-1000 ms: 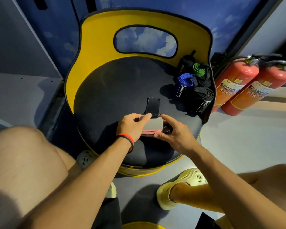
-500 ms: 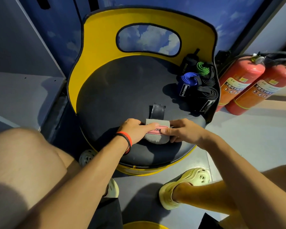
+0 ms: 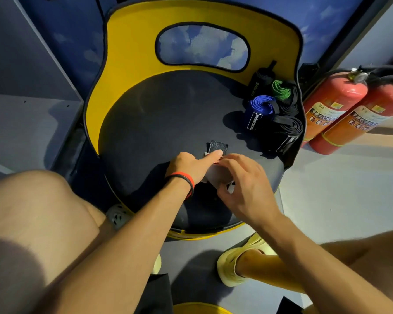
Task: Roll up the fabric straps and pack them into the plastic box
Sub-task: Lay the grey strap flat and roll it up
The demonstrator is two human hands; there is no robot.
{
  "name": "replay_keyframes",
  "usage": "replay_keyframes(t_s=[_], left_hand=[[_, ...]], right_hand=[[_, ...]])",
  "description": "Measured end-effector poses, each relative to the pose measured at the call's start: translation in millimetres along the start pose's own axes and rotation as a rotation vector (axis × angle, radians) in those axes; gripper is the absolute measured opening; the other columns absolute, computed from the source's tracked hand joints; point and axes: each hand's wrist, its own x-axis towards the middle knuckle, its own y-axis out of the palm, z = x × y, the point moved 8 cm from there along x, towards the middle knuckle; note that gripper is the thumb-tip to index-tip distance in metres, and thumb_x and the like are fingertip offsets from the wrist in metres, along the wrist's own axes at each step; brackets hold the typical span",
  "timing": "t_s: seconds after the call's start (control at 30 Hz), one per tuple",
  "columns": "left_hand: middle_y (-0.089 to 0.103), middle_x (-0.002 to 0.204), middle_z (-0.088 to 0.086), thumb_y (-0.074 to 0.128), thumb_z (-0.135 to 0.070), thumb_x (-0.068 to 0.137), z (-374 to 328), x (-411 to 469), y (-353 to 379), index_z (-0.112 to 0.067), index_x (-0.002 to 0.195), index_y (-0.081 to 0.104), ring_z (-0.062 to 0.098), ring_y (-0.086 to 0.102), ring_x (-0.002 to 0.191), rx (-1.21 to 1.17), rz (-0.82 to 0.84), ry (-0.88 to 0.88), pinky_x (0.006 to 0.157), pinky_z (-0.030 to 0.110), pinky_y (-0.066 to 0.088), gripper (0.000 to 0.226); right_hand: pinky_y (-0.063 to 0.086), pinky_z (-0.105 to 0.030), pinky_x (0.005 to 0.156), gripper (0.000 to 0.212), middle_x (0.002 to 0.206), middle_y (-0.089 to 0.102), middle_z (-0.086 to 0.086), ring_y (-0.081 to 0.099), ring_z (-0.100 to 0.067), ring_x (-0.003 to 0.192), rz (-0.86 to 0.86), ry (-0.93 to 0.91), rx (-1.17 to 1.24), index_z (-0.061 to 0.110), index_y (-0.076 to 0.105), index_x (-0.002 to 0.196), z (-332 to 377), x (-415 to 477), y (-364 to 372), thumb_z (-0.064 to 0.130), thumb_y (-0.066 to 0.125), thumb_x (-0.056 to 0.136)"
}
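Strap (image 3: 216, 177), grey and largely rolled, is sitting near the front of a black seat (image 3: 159, 123) as a person is working it between two bare hands. The left hand (image 3: 187, 165) is pressing down on the top of the roll with its forefinger lying straight, the tip reaching the strap's black tab (image 3: 218, 146), which is lying flat on the seat just behind the roll; the rest of that hand's fingers are hiding beneath it. The right hand (image 3: 243, 184) is gripping the roll from the other side, its fingers curling over the grey cloth and covering most of it. A red and black wristband (image 3: 186, 181) is circling the left wrist. At the seat's right rear edge, well apart from the hands, finished rolls are standing packed together: a blue roll (image 3: 259, 108), a green roll (image 3: 281, 89) and several black rolls (image 3: 286, 130), all leaning against the chair's yellow back (image 3: 132, 64). Two red extinguishers (image 3: 335, 103) are lying tilted on the floor just right of the chair. The person's bare knees are framing the scene, and a pale yellow shoe (image 3: 233, 264) is resting on the grey floor below the seat.
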Motion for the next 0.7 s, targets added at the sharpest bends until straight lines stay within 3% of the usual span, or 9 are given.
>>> replay_keyframes(t_s=[0.1,0.17,0.27,0.33,0.4,0.47,0.53,0.63,0.7], left_hand=[[0.056,0.063,0.003,0.055,-0.083,0.076,1,4,-6,-0.014,0.061,0.050,0.021,0.056,0.060,0.022,-0.030,0.014,0.053,0.028,0.041,0.071],[0.064,0.073,0.004,0.048,-0.084,0.079,3,5,-10,-0.013,0.069,0.059,0.023,0.063,0.069,-0.015,-0.041,0.015,0.061,0.032,0.053,0.073],[0.072,0.090,0.010,0.036,-0.085,0.074,15,7,-14,-0.010,0.090,0.069,0.029,0.071,0.081,-0.206,-0.027,-0.077,0.077,0.044,0.062,0.083],[0.074,0.094,0.012,0.042,-0.079,0.074,21,3,-11,-0.008,0.099,0.069,0.030,0.073,0.081,-0.293,0.028,-0.138,0.077,0.045,0.063,0.080],[0.075,0.095,0.014,0.052,-0.075,0.069,29,1,-3,-0.007,0.101,0.070,0.032,0.074,0.084,-0.401,0.088,-0.195,0.078,0.046,0.063,0.077],[0.076,0.097,0.014,0.061,-0.060,0.083,28,-7,5,-0.009,0.096,0.071,0.030,0.074,0.088,-0.529,0.134,-0.191,0.084,0.042,0.062,0.053],[0.076,0.101,0.008,0.064,-0.046,0.092,24,-16,16,-0.015,0.096,0.072,0.021,0.073,0.093,-0.615,0.195,-0.150,0.086,0.035,0.058,0.033],[0.076,0.107,-0.001,0.071,-0.034,0.089,9,-34,28,-0.017,0.110,0.072,0.012,0.069,0.102,-0.755,0.311,-0.056,0.082,0.025,0.050,0.027],[0.077,0.107,-0.002,0.078,-0.028,0.077,3,-38,30,-0.016,0.111,0.073,0.012,0.069,0.106,-0.759,0.320,0.053,0.089,0.027,0.051,0.036]], right_hand=[[0.036,-0.040,0.116,0.072,0.143,0.055,-0.007,0.049,-0.026,0.132,0.032,0.001,-0.078,0.011,0.054,0.139,6,-7,14,0.024,0.083,0.074],[0.031,-0.041,0.119,0.076,0.148,0.050,-0.009,0.044,-0.029,0.140,0.053,-0.010,-0.132,0.009,0.050,0.142,8,-3,21,0.026,0.082,0.075],[0.035,-0.044,0.118,0.074,0.142,0.053,-0.009,0.046,-0.030,0.137,0.047,-0.002,-0.174,0.009,0.050,0.138,3,12,25,0.028,0.082,0.074],[0.039,-0.045,0.113,0.070,0.135,0.058,-0.007,0.052,-0.029,0.129,0.065,0.020,-0.190,0.011,0.053,0.133,-4,25,27,0.030,0.083,0.072],[0.046,-0.041,0.098,0.062,0.121,0.062,-0.006,0.058,-0.030,0.114,0.082,0.033,-0.163,0.012,0.055,0.123,-8,37,29,0.028,0.083,0.069],[0.043,-0.033,0.080,0.056,0.111,0.062,-0.003,0.058,-0.028,0.102,0.105,0.082,-0.035,0.014,0.055,0.115,-14,42,29,0.025,0.084,0.069],[0.040,-0.029,0.075,0.060,0.110,0.062,0.003,0.058,-0.021,0.098,0.117,0.178,0.129,0.020,0.053,0.118,-28,38,28,0.028,0.087,0.070],[0.049,-0.023,0.078,0.065,0.106,0.063,0.018,0.062,-0.002,0.095,0.092,0.344,0.428,0.029,0.049,0.119,-49,16,25,0.031,0.092,0.071],[0.054,-0.025,0.087,0.066,0.110,0.066,0.017,0.066,-0.003,0.102,0.033,0.407,0.655,0.024,0.051,0.122,-54,-2,27,0.024,0.093,0.072]])
